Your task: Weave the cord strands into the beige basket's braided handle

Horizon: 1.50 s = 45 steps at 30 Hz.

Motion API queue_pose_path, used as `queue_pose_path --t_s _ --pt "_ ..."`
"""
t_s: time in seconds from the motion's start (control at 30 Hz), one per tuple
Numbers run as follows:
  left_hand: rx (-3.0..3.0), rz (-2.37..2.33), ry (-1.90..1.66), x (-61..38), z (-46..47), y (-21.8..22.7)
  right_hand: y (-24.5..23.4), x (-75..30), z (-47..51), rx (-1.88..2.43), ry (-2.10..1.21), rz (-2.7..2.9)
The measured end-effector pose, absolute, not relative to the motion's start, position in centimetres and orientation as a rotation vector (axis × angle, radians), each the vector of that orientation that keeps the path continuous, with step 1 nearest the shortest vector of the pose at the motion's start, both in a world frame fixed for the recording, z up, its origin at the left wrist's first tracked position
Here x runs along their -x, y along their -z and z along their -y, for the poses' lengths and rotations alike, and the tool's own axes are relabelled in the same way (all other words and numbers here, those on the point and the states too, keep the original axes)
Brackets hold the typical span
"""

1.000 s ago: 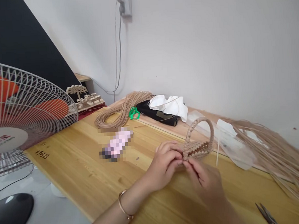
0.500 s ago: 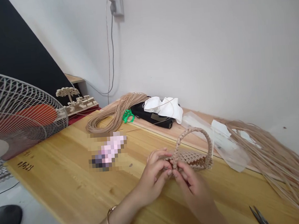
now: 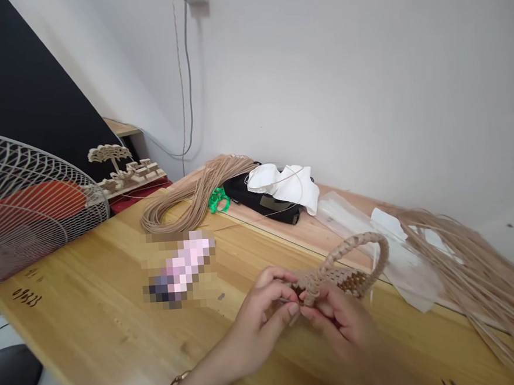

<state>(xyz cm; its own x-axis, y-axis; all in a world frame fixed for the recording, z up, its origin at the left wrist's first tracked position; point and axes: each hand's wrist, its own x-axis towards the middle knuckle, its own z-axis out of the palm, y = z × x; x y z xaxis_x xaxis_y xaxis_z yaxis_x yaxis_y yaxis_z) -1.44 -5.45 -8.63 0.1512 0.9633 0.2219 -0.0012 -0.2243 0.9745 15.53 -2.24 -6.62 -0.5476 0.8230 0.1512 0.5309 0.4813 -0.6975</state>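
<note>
A craft workroom is indicated: coiled cane (image 3: 174,213) and a woven basket (image 3: 340,280) are laid on a wooden counter (image 3: 92,298), with loose cane (image 3: 474,271) at right.

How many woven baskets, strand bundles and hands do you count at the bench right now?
Woven basket: 1
Strand bundles: 2 (coiled bundle, loose bundle)
Hands: 2 (left hand, right hand)
Total: 5

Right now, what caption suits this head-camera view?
Left hand and right hand grip a small woven basket over a wooden table.
</note>
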Motion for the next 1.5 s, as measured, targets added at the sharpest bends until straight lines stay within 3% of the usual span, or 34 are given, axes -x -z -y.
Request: queue_pose_path --t_s 0.5,1.0,1.5 --pt "-1.301 -0.936 -1.305 2.1 5.4 8.8 4.6 -15.4 0.7 1.076 -0.919 2.576" --pt "-1.384 -1.005 -1.357 1.8 5.9 9.1 4.4 -15.2 1.1 0.942 -0.538 2.645" --pt "-1.65 -1.032 -1.266 2.5 6.0 9.0 4.0 -16.4 0.6 0.805 -0.742 2.623"
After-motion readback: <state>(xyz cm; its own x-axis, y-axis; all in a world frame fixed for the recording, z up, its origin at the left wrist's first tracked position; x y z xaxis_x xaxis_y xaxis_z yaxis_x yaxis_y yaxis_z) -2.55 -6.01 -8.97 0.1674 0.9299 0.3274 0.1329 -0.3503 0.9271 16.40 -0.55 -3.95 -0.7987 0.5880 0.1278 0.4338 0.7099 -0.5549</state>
